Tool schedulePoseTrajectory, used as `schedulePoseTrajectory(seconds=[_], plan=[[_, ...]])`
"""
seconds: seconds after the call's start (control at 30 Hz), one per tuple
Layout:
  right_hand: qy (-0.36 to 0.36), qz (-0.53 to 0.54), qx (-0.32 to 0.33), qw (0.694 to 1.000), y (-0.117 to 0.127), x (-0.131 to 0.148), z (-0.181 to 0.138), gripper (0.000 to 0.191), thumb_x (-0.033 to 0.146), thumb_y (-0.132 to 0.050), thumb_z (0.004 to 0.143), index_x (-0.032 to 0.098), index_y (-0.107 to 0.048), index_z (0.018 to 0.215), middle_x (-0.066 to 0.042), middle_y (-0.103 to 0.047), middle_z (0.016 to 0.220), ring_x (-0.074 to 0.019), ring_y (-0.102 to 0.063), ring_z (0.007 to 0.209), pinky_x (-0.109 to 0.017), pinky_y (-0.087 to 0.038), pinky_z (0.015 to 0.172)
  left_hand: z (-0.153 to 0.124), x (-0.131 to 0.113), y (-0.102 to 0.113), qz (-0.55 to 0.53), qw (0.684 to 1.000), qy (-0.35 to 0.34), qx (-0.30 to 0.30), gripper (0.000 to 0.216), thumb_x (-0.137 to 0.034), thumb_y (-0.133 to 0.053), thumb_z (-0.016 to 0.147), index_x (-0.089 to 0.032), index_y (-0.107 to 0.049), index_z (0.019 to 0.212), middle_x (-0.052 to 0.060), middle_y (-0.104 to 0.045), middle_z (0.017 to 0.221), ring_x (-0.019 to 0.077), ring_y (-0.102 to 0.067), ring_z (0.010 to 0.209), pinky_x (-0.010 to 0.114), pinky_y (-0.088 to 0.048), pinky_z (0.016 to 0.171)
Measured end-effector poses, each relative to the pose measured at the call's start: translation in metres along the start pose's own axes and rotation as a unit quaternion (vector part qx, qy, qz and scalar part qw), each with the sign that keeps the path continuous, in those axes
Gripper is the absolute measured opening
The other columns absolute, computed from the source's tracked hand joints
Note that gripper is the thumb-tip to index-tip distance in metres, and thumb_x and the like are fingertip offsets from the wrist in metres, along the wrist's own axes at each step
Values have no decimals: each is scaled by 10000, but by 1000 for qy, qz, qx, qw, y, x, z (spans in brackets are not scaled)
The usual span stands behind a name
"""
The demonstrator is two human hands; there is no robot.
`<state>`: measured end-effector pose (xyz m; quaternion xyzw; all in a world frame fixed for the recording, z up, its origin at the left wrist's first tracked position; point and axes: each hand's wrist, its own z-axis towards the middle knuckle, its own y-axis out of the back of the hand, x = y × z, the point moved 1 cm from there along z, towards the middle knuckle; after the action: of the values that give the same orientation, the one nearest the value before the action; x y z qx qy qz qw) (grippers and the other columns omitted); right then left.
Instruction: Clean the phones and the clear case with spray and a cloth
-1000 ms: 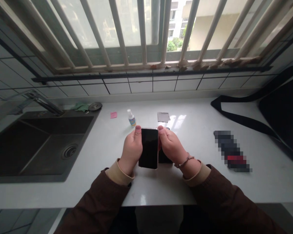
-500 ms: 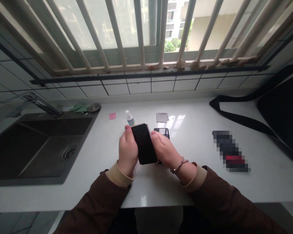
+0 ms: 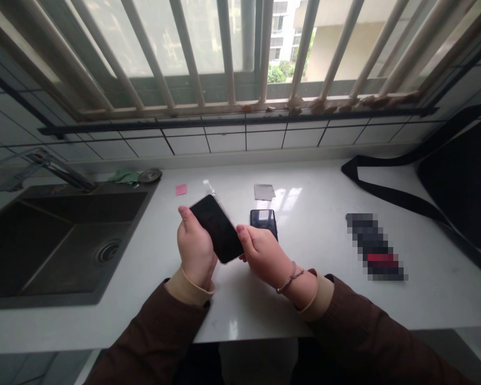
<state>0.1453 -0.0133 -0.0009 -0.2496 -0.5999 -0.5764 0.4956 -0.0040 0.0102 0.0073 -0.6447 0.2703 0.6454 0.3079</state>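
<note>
A smartphone [image 3: 217, 227] with a dark screen and a clear case edge is held up over the counter, tilted to the left. My left hand [image 3: 195, 243] is closed around its left side, thumb along the edge. On its lower right side my right hand [image 3: 261, 248] grips it, thumb at the front edge. Another dark phone [image 3: 263, 218] lies flat on the counter behind my right hand, partly covered by it. The top of a small spray bottle [image 3: 208, 186] shows just behind the held phone, which hides the rest.
A dark sink [image 3: 120, 267] with a faucet [image 3: 60, 170] is at the left. On the white counter [image 3: 312, 299] lie a pink note [image 3: 180, 190], a grey cloth [image 3: 264, 192] and a pixelated dark object [image 3: 374, 246]. A black bag [image 3: 460, 176] with its strap stands at the right.
Both hands have shifted left with the phone, which now leans further left. More of the phone on the counter shows, and the spray bottle is more covered.
</note>
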Motion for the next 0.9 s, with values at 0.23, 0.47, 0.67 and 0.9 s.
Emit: schedulePoseTrajectory(seconds=[0.23,0.47,0.67,0.9], plan=[[-15,51,26,998,0,3,-1,570,556,-270,1144,233,-515,743,8,-614,586,-145,-598,553,-285,-373,596,2,6,-1,-45,998,45,6,750,-831,-474,944,-135,-752,920,98,-785,867,234,-749,801,333,-569,760],[-7,37,29,999,2,10,-2,610,610,-237,1131,238,-493,721,6,-570,580,-149,-541,553,-300,-345,594,6,11,1,-57,996,61,8,736,-837,-502,927,-153,-773,946,81,-787,859,219,-742,808,322,-571,777],[0,26,32,999,2,7,0,590,594,-240,1136,236,-486,736,6,-567,607,-148,-527,571,-301,-331,601,6,13,0,-77,995,66,13,701,-807,-521,940,-155,-776,940,74,-792,869,211,-748,793,324,-580,773],[-2,33,31,999,-1,2,2,527,524,-271,1145,234,-473,755,-3,-580,646,-151,-537,590,-296,-325,592,8,14,0,-83,994,71,18,689,-804,-541,934,-153,-768,917,76,-795,874,209,-744,781,322,-577,757]])
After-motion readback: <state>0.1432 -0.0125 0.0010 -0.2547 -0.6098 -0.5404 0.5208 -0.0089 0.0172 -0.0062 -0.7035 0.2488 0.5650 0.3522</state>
